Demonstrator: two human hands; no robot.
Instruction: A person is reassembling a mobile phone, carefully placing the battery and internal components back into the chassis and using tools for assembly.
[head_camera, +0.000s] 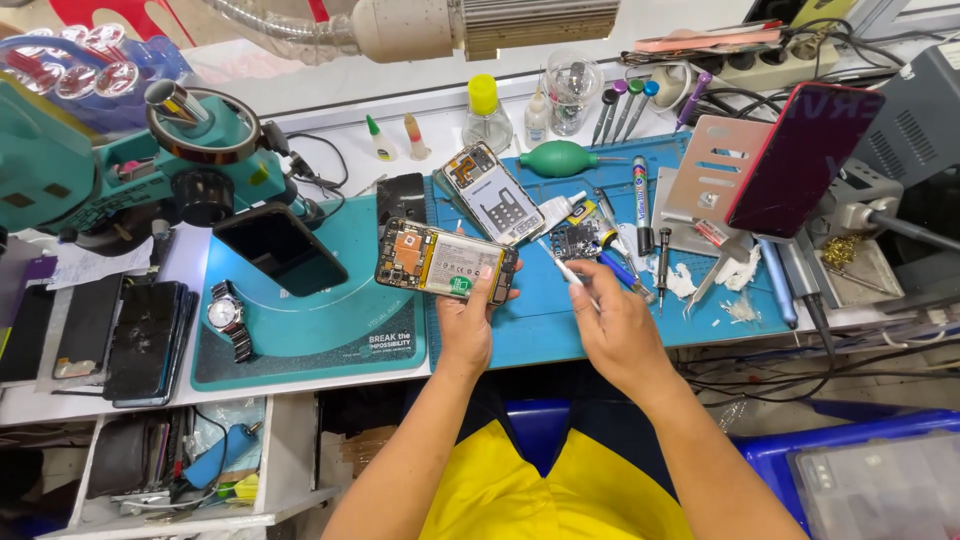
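Room to move is tight: blue work mat (560, 330) has a bare strip along its near edge just ahead of both hands, rest of it is cluttered. Mat's near edge sits close to the table's (330, 385) front edge. Teal microscope base mat (300, 340) butts against the blue one on the left; a wristwatch (227, 318) lies near its left edge.

Counts:
- 1 opened phone (447, 262), back off, battery and boards showing, held above the seam between the 2 mats
- 1 more opened phone shell (493, 192) lying tilted farther back on the blue mat
- 1 dark phone (281, 247) on the microscope stage, 1 red-edged phone (805, 155) propped on a stand at right
- 4 precision screwdrivers (622, 108) standing at the back, 1 green air blower (560, 158) lying beside them
- 1 stack of dark phones (148, 340) at far left

Grip: left hand (468, 325) closed on the opened phone's near-right corner, thumb on top, fingers under. Right hand (612, 325) pinched shut on a thin white tool (566, 268), tip pointing up-left toward the phone's right end; cannot tell if tip touches it.
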